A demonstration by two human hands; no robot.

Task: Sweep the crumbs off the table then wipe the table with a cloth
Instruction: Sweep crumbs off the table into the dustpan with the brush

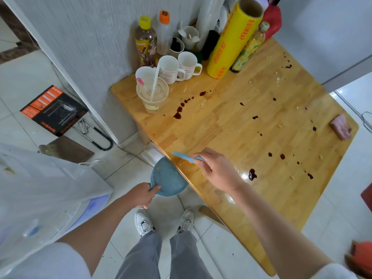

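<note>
Mostly at two o'clock from the brush-gripping right hand [216,172] lay the crumbs [278,80]; the left hand [142,195] held the dustpan [169,178] under the table [231,125] edge.

Left hand [141,195] grips the handle of a round blue plastic dustpan [168,179], tucked just under the edge of the light wooden table [231,121]. Right hand [216,170] pinches a small pale-blue brush [184,157] at that same edge, right above the pan. Dark brown sauce drops [178,114] and pale crumbs [291,177] dot the tabletop; a crumpled pink cloth [340,126] lies near the far right edge.
</note>
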